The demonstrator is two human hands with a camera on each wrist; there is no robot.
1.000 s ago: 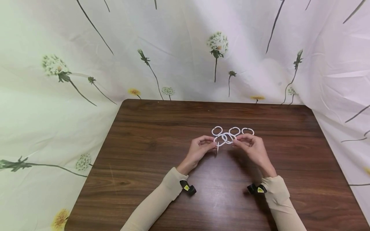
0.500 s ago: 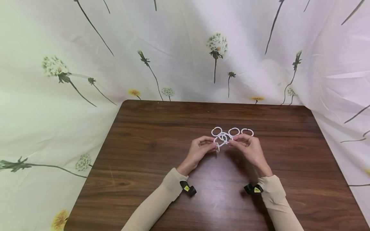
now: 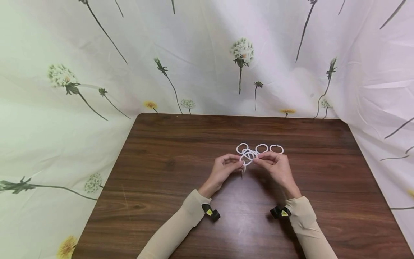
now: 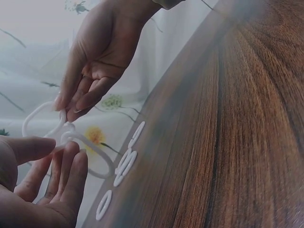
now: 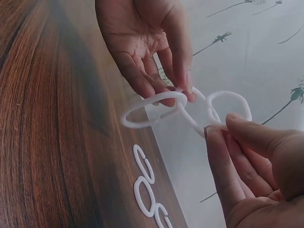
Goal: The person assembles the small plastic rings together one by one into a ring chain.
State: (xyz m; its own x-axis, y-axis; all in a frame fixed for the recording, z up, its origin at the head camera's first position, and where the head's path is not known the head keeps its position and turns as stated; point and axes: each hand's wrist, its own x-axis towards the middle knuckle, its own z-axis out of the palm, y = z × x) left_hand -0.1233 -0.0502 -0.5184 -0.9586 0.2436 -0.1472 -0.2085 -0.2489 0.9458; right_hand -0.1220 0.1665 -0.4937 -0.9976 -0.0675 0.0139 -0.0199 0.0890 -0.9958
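Observation:
My left hand [image 3: 223, 168] pinches white plastic C-shaped rings between thumb and fingertips above the table. One ring [image 3: 244, 167] hangs down from these fingertips. Opposite it, my right hand [image 3: 276, 168] pinches another white ring [image 5: 231, 94] between thumb and forefinger. Seen from the right wrist, the rings between the hands are hooked through one another in a short chain, a long loop [image 5: 130, 112] sticking out to the left. Both sets of fingertips are close together and cover parts of the rings. It is hard to tell whether the ring in my right hand is fully hooked on.
Behind the hands, loose white rings lie on the brown wooden table [image 3: 181, 144]: a left ring [image 3: 237, 148], a middle ring [image 3: 267, 148] and a right ring [image 3: 283, 149]. A white cloth with printed flowers [image 3: 200, 64] hangs at the back and sides.
My right hand has moved left toward the left hand, bringing its ring over the left hand's rings so they overlap more. The left hand and the loose rings have stayed about where they were.

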